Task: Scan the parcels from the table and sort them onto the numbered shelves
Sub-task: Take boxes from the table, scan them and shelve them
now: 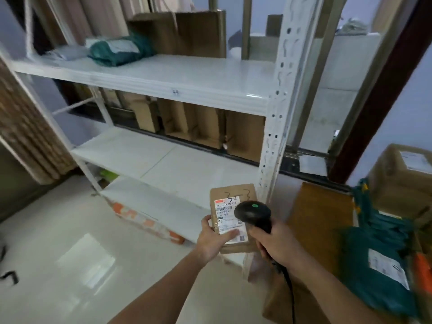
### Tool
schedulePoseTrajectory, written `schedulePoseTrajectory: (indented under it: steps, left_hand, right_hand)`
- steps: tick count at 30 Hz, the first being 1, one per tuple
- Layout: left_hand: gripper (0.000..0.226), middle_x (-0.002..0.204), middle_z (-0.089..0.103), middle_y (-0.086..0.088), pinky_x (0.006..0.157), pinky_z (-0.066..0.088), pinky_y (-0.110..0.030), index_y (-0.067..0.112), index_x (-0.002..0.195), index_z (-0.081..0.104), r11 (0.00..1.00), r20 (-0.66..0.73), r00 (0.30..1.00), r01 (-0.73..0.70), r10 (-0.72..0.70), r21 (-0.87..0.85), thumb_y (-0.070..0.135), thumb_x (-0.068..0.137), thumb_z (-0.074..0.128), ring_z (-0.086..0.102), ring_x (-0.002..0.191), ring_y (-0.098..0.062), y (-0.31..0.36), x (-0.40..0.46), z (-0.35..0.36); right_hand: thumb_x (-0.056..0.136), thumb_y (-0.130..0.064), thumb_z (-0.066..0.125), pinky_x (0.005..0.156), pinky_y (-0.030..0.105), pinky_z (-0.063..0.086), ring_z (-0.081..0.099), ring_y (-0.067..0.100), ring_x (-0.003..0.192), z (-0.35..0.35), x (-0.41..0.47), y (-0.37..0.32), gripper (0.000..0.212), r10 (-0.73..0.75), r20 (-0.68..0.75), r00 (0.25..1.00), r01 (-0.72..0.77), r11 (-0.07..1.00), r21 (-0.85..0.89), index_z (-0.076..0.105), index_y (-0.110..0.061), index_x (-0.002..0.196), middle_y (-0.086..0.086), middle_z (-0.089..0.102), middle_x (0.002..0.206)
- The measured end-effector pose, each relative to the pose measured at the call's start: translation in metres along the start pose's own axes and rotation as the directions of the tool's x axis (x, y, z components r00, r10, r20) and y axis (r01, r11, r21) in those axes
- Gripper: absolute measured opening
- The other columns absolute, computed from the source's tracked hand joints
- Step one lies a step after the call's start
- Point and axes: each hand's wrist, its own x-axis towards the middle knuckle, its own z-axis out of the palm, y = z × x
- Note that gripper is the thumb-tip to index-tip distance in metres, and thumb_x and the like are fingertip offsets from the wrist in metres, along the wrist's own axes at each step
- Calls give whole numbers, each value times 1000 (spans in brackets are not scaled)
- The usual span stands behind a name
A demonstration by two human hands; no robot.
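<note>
Our left hand [214, 239] grips the box [233, 216], thumb across its label [230, 219]; our right hand [278, 244] clenches the scanner [253, 212]; we should probably uncover the barcode and aim squarely.

I see a white shelf rack [187, 73]; a green bag [117, 51] and cardboard box [187, 33] lie on top.

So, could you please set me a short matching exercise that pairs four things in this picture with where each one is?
Things:
1. brown parcel
2. black scanner
3. green bag
4. large cardboard box

Places:
A. upper shelf, left part
B. gripped in the right hand
C. far right, behind green parcels
D. held in the left hand

Pairs: 1-D, 2-B, 3-A, 4-C
</note>
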Motion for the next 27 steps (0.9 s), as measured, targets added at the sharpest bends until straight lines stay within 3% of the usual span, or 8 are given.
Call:
schedulePoseTrajectory:
  steps: [4,7,9,12,16,21,25,27]
  left_hand:
    - [112,122,71,7,103,56,-37,27,145,22,995,-163,986,-49,35,-83,51,64,95,72,108,-12,16,-9,-85]
    - [103,119,71,6,100,57,-37,26,143,23,991,-292,954,-103,74,-87,38,72,96,73,104,-12,36,-10,-140]
    - [105,122,71,3,103,57,-43,24,147,23,983,-360,927,-148,101,-105,35,73,96,73,105,-15,50,-11,-171]
    - [108,128,68,0,106,55,-45,27,149,21,972,-446,883,-211,146,-101,39,71,96,70,109,-17,74,-9,-214]
    - [115,129,67,5,108,53,-47,28,143,26,954,-523,829,-285,198,-91,50,58,101,69,114,-16,109,7,-268]
    - [101,125,68,6,104,57,-42,33,140,22,926,-547,793,-370,269,-80,36,71,96,71,111,-16,152,33,-318]
    - [118,127,70,2,104,58,-46,37,142,21,907,-548,782,-410,297,-93,46,57,102,74,110,-18,176,58,-355]
    - [114,127,71,2,104,57,-45,40,140,21,905,-562,767,-419,308,-76,47,59,101,74,111,-18,187,71,-374]
  right_hand:
    - [96,-30,62,53,23,51,57,8,49,39,23,-66,4,-111,102,989,115,993,-36,61,-26,97,-4,62,62]
    - [95,-25,61,49,20,49,56,5,47,56,39,-119,3,-221,143,965,226,974,-21,62,-27,97,-8,64,59]
    - [96,-23,59,47,23,47,54,10,50,68,51,-150,5,-249,163,955,249,968,23,62,-23,101,0,61,62]
    - [94,-27,61,55,28,48,55,16,55,84,71,-191,9,-295,223,929,286,955,73,63,-21,101,3,60,64]
    - [95,-28,61,59,35,49,55,17,52,99,103,-240,17,-417,272,867,409,908,88,61,-17,82,2,58,58]
    - [95,-23,59,54,33,47,52,17,47,114,149,-286,21,-483,281,829,483,872,74,55,-18,75,1,55,52]
    - [93,-22,60,52,32,45,53,20,49,127,186,-325,18,-505,270,820,499,861,95,58,-11,80,6,58,58]
    - [93,-23,60,51,31,46,54,20,48,135,201,-345,20,-514,253,820,512,855,78,58,-9,80,6,58,57]
